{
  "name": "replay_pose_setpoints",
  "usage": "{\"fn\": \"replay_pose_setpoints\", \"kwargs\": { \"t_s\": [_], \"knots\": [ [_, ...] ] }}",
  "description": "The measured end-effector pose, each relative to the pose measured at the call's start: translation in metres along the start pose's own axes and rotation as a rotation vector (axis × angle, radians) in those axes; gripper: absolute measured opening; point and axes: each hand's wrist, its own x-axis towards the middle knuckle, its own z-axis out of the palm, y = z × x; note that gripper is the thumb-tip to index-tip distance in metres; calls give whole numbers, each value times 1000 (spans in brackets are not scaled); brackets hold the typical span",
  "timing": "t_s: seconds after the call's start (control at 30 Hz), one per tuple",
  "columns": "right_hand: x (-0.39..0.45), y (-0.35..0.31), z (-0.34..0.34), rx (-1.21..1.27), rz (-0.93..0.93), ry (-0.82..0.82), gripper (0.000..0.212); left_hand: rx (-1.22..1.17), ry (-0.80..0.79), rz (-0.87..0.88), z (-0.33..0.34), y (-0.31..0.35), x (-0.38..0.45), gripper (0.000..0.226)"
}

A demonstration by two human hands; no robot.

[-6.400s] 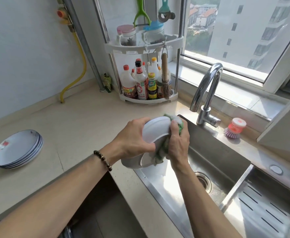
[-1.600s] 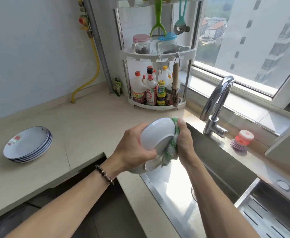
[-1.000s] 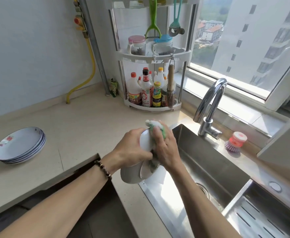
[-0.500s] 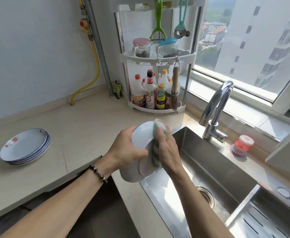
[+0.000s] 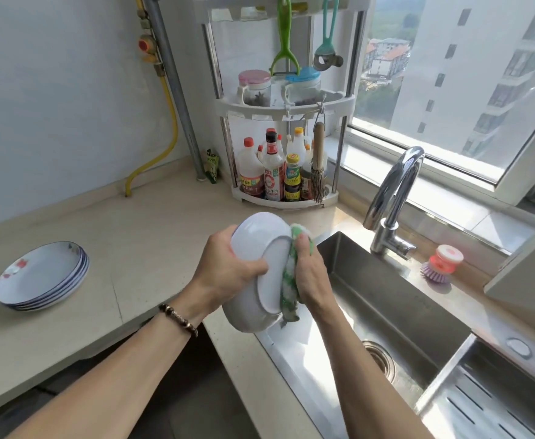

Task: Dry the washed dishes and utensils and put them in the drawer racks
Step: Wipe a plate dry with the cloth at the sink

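Left hand (image 5: 228, 270): grip curled round the rim of a white bowl (image 5: 253, 280), held tilted on edge above the near-left corner of the sink (image 5: 396, 315). Right hand (image 5: 310, 274): grip pinches a green-white cloth (image 5: 288, 286), pressed against the bowl's underside. Stack of plates (image 5: 41, 277) sits well apart on the tabletop (image 5: 133, 248), left.

Glossy white bowl (image 5: 253, 248), fuzzy green cloth (image 5: 290, 280), shiny steel sink (image 5: 396, 299), matt countertop (image 5: 152, 236)
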Motion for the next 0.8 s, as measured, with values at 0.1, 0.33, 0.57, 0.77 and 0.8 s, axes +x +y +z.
{"fn": "replay_pose_setpoints", "kwargs": {
  "t_s": [0.1,0.33,0.57,0.77,0.8],
  "knots": [
    [-20,0,6,-193,-286,-163,50,-169,46,-108,-1,4,8,50],
    [-13,5,-16,-442,-347,-316,55,-365,60,-252,0,1,8,47],
    [-9,-3,-24,-468,-319,-308,57,-370,76,-295,5,5,11,49],
    [-26,6,-36,-438,-321,-347,59,-413,333,-349,8,7,13,30],
    [-32,2,-29,-402,-319,-333,59,-404,382,-341,13,8,12,29]
  ]
}}
